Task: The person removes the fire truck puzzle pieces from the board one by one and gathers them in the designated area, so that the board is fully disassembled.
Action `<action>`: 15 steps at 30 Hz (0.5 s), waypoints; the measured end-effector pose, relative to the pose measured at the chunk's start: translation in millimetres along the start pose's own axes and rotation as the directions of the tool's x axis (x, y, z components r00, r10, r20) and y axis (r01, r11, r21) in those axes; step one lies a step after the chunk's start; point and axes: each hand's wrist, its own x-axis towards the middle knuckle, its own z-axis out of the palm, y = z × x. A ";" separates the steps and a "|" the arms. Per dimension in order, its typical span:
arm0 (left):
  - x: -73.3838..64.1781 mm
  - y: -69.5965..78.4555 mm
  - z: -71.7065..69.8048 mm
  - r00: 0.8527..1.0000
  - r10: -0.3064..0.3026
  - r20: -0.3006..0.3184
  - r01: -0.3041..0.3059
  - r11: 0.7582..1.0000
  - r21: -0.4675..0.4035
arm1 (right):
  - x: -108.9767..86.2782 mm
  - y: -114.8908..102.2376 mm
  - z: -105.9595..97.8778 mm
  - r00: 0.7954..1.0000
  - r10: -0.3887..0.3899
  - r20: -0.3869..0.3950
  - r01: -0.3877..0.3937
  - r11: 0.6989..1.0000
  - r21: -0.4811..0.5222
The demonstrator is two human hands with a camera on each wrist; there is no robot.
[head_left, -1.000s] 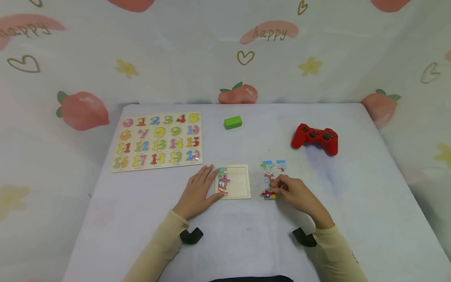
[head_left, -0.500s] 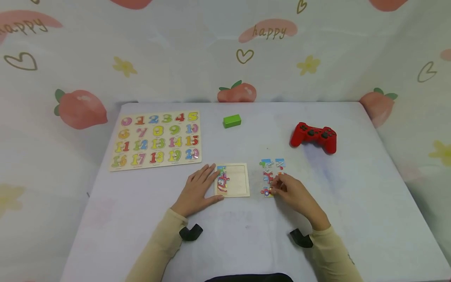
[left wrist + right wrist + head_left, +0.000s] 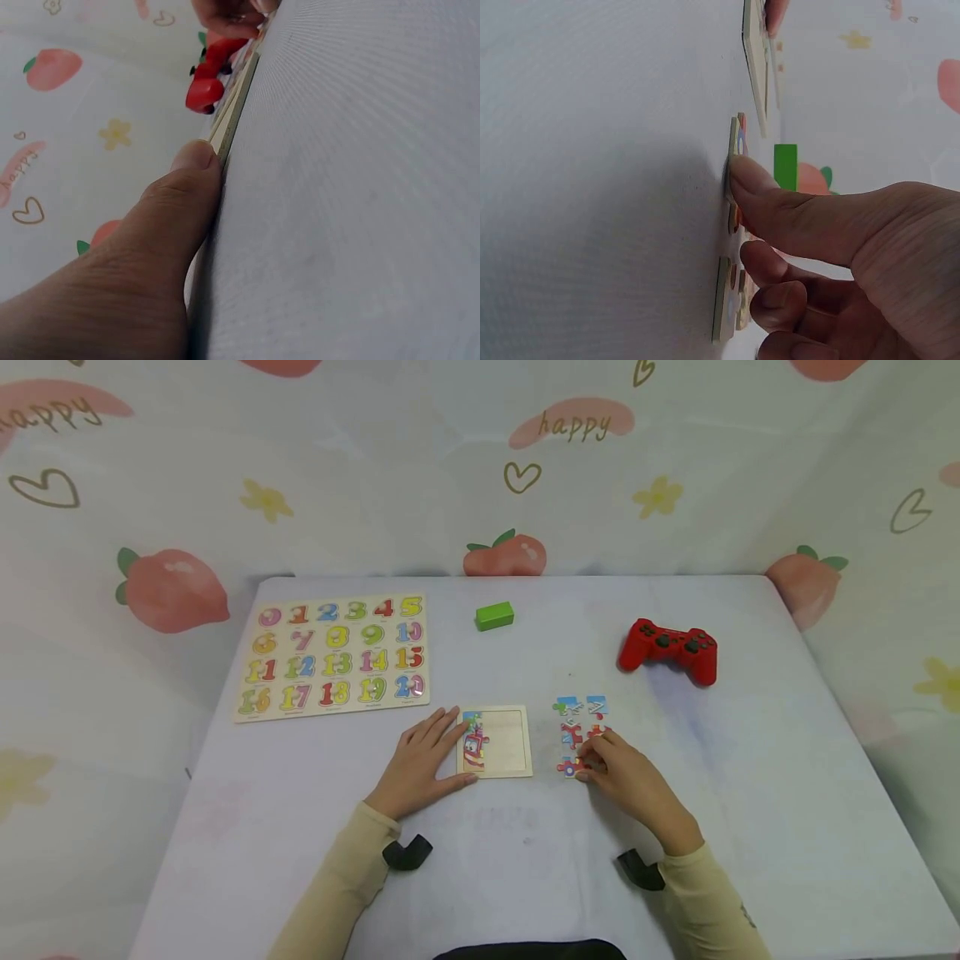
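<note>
My left hand (image 3: 420,772) lies with extended fingers along the left edge of a small wooden puzzle tray (image 3: 510,743). In the left wrist view its thumb (image 3: 196,155) touches the tray's near corner. A joined strip of picture pieces (image 3: 474,750) with a red cartoon face fills the tray's left side. Right of the tray, my right hand (image 3: 626,781) pinches a jigsaw puzzle piece (image 3: 567,767) with a wheel picture, covering its right end. The right wrist view shows the thumb (image 3: 751,176) against that piece's edge; the index fingertip is hidden. Several loose pieces (image 3: 570,732) lie just beyond.
A number puzzle board (image 3: 356,681) lies at the back left. Behind the tray stands a green block (image 3: 495,617), and a red game controller (image 3: 667,650) rests at the back right. White cloth covers the table (image 3: 487,860); a patterned curtain (image 3: 375,468) hangs behind it.
My right thumb and fingers have closed in over the right end of the wheel piece, covering more of it. The left hand stays on the tray. The head view has shifted slightly.
</note>
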 end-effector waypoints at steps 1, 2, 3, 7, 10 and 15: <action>0.1 0.2 -0.4 1.000 -0.003 0.006 0.003 1.000 0.001 | -0.2 0.0 -0.4 1.000 0.003 0.002 -0.003 1.000 0.001; 0.4 0.2 -0.7 1.000 -0.008 0.013 0.008 1.000 0.003 | -0.5 0.1 -0.8 1.000 0.005 0.004 -0.005 1.000 0.002; 0.6 0.4 -1.0 1.000 -0.012 0.019 0.012 1.000 0.003 | -0.7 0.2 -1.4 1.000 0.006 0.005 -0.006 1.000 0.002; 0.8 0.9 -2.0 0.999 -0.024 0.038 0.024 1.000 0.000 | -1.3 0.9 -2.6 1.000 0.008 0.010 -0.008 1.000 0.004; 0.6 1.2 -2.3 0.999 -0.028 0.039 0.028 1.000 -0.007 | -1.8 1.3 -3.0 1.000 0.004 0.007 -0.004 1.000 0.008; 0.3 1.5 -2.4 0.999 -0.035 0.036 0.036 0.999 -0.019 | -2.1 1.5 -3.6 1.000 -0.005 -0.005 0.005 1.000 0.012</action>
